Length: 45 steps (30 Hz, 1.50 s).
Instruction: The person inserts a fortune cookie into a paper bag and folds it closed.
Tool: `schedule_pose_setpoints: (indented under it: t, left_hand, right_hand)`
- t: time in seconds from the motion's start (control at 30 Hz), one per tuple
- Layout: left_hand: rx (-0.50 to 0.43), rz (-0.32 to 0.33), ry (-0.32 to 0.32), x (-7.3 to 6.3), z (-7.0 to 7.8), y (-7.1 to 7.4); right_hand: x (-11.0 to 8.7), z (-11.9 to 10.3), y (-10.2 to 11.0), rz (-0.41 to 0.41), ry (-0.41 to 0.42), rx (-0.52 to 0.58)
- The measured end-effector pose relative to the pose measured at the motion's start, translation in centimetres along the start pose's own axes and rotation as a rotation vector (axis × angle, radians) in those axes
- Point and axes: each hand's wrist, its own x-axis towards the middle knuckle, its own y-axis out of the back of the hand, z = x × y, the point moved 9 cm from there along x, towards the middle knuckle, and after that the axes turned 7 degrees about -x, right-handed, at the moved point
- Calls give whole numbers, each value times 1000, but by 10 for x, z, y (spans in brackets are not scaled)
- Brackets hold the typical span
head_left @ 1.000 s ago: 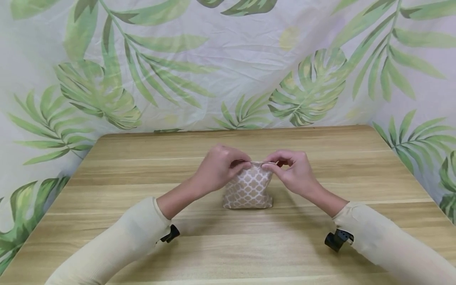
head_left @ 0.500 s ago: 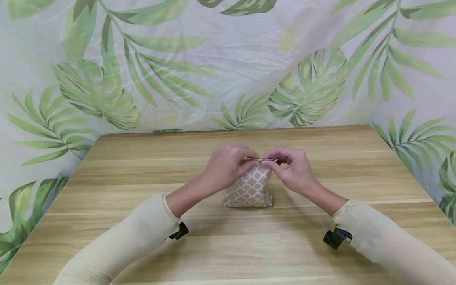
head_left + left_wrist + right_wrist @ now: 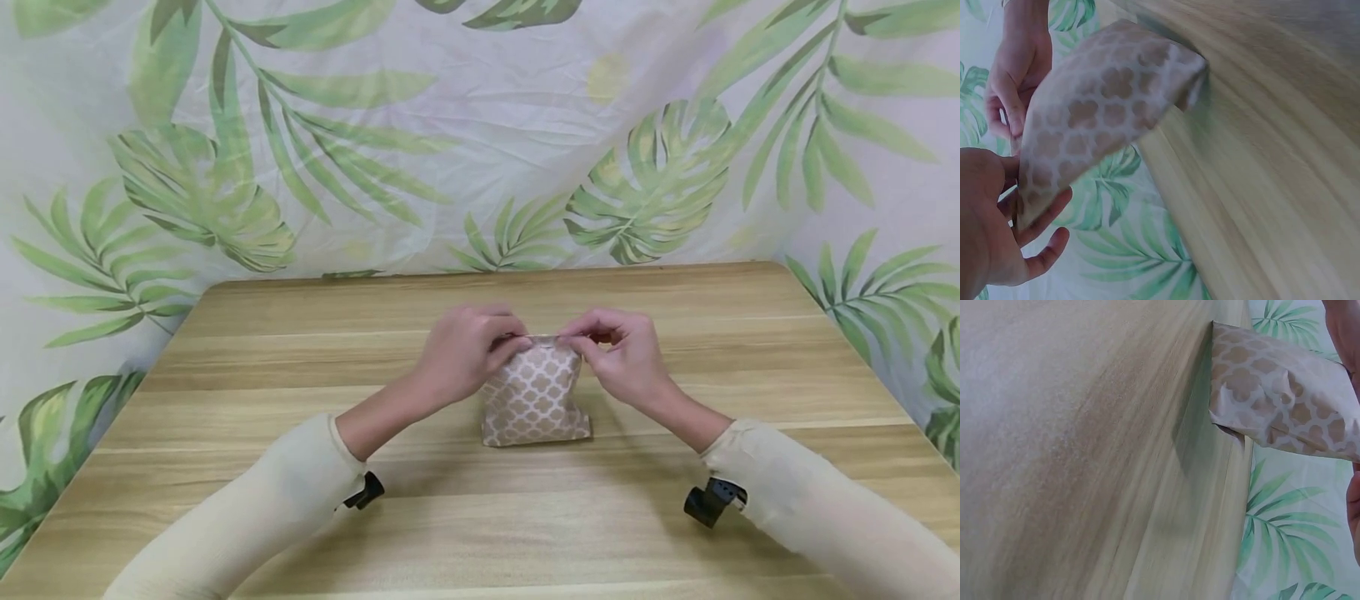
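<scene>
A tan pouch [image 3: 536, 396] with a white lattice print stands upright near the middle of the table. My left hand [image 3: 471, 352] pinches the left end of its top edge between thumb and fingers. At the right end of that edge, my right hand [image 3: 624, 354] pinches it the same way. A short stretch of the rim shows between the two hands. In the left wrist view the pouch [image 3: 1104, 94] bulges below the gripped edge. The right wrist view shows the pouch's [image 3: 1272, 387] lower corners, with the hands mostly cut off. What is inside stays hidden.
The wooden table [image 3: 495, 533] extends around the pouch on every side. A leaf-print cloth [image 3: 375, 167] hangs behind its back edge and along the sides. Small black cameras [image 3: 365, 492] sit under both sleeve cuffs.
My left hand moved right along the top edge until close to the right hand, then back left. The pouch has shifted slightly right and nearer, and the right hand slightly right.
</scene>
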Motion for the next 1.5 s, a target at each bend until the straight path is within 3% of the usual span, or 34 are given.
schedule_pose_setpoints:
  t: [0.2, 0.43, 0.6, 0.9, 1.2, 1.5]
  left_hand:
    - [-47, 5, -12, -6, -5, 4]
    - [-173, -4, 61, -13, -17, 9]
    - [-286, -1, 33, -15, -18, 12]
    - [-333, -29, -15, -18, -20, 13]
    - [-217, -95, 70, -13, -13, 11]
    - [-179, -124, 145, 10, -3, -10]
  right_hand:
    - [-1, 3, 2, 7, -18, 16]
    - [-3, 9, 8, 27, -55, 21]
    - [-3, 12, 8, 8, -84, 25]
    - [-6, 17, 8, 0, -112, 60]
    - [-5, 18, 5, -24, -129, 86]
    - [-4, 17, 0, -50, -138, 40]
